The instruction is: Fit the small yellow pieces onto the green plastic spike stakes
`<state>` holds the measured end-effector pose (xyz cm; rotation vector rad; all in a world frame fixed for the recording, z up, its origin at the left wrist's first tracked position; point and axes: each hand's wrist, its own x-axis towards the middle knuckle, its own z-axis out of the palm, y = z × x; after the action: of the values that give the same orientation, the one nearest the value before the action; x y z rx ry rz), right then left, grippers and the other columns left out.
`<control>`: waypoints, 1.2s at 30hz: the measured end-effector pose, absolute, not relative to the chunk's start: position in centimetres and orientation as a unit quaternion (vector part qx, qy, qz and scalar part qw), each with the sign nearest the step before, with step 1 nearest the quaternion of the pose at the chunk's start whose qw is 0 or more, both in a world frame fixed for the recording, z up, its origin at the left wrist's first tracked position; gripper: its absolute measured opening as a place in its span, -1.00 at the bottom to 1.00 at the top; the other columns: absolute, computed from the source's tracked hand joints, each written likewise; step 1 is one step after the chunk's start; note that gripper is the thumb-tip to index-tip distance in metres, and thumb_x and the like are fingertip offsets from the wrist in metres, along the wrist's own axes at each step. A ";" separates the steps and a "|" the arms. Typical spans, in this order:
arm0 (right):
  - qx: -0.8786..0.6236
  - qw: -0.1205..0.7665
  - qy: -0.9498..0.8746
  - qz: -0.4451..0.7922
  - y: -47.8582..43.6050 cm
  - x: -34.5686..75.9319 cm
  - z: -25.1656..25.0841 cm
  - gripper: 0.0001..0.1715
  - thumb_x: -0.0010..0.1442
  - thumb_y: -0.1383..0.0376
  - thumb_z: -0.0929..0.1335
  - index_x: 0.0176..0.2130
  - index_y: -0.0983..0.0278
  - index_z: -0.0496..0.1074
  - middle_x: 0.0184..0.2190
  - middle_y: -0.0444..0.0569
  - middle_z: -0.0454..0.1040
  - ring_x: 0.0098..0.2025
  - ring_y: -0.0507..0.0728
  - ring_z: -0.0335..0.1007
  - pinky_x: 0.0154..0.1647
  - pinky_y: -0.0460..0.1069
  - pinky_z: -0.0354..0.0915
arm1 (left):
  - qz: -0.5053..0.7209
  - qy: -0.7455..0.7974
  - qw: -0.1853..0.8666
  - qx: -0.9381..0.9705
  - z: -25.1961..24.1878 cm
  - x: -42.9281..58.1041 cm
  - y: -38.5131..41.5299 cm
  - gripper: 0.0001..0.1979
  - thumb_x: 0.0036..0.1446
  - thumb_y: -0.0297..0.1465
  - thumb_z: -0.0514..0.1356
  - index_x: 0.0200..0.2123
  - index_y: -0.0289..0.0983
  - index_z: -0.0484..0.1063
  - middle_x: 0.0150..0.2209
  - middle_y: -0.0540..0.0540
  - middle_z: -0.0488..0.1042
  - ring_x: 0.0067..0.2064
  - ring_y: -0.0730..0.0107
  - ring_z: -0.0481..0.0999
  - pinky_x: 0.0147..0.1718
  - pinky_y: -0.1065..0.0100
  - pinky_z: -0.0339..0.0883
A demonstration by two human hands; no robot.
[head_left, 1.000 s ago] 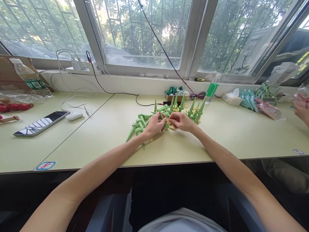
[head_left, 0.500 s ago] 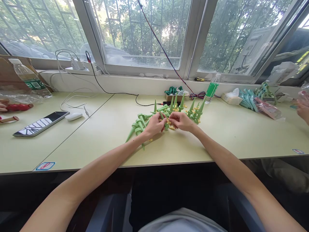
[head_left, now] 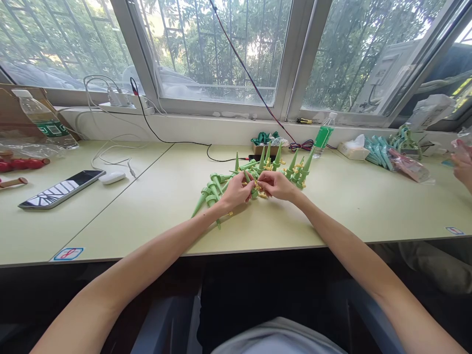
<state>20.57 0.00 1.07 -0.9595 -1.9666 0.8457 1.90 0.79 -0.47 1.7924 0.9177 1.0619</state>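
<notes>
My left hand (head_left: 238, 190) is closed on a green plastic watering spike (head_left: 247, 176), its pointed end slanting up past the fingers. Just to its right, my right hand (head_left: 276, 185) pinches a small yellow valve (head_left: 256, 184) against the spike; the fingers partly hide where the two parts meet. More green spikes (head_left: 213, 189) lie in a pile at the left of my left hand. Several upright spikes (head_left: 306, 169) with yellow valves on their sides stand behind and right of my right hand. A loose yellow piece (head_left: 262, 195) lies below the fingertips.
A phone (head_left: 61, 190) and a white mouse-shaped case (head_left: 112, 178) lie at left. Along the wall are a small box (head_left: 273, 148), a bottle (head_left: 323, 136), a tissue pack (head_left: 354, 149) and bagged items (head_left: 409, 164). Another person's hand (head_left: 463, 167) shows at the right edge.
My two hands stay together in the same place with the spike and valve. The other person's hand at the right edge has shifted slightly.
</notes>
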 end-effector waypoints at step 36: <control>-0.375 0.377 -0.789 0.310 0.1 20.6 0.7 -0.73 0.23 0.14 0.37 -0.37 0.30 0.39 -0.55 -0.11 0.42 -0.58 0.00 0.28 -0.56 -0.08 0.20 | 0.400 0.401 0.353 0.745 -0.2 2.0 0.4 -0.89 0.26 -0.31 0.11 -0.26 -0.23 0.29 -0.59 0.08 0.41 -0.63 0.48 0.40 -0.53 0.42 0.30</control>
<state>20.63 0.05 0.71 -0.9584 -2.0173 0.7917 1.95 0.44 -0.16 1.9267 1.0373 1.0340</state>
